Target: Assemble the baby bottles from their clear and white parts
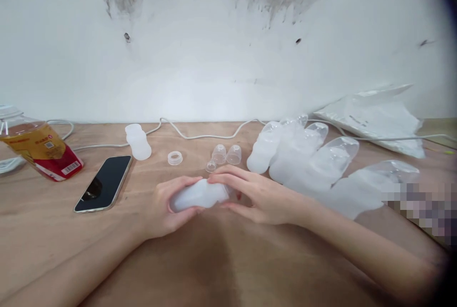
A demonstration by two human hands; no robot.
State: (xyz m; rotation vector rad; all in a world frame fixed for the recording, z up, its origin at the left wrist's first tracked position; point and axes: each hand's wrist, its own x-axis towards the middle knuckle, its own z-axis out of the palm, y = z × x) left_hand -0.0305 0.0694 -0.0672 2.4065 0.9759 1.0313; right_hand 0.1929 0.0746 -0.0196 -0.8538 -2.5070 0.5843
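Observation:
A frosted white plastic baby bottle (200, 194) lies sideways between my two hands, low over the table. My left hand (170, 207) is wrapped round its left end, thumb and fingers on opposite sides. The fingers of my right hand (255, 196) curve over the other end, the fingertips touching it; part of that end is hidden behind them. Just beyond my hands are a white screw ring (174, 158), two clear dome caps (233, 154) and a small clear piece (211, 166). Farther back on the left stands a frosted bottle body (138, 142) without a cap.
Several frosted bottles with clear domes (317, 164) lie bunched on the right. Behind them is a white plastic bag (374, 116). On the left are a phone (103, 183) and a tilted drink bottle (46, 147). A white cable (207, 136) runs along the wall.

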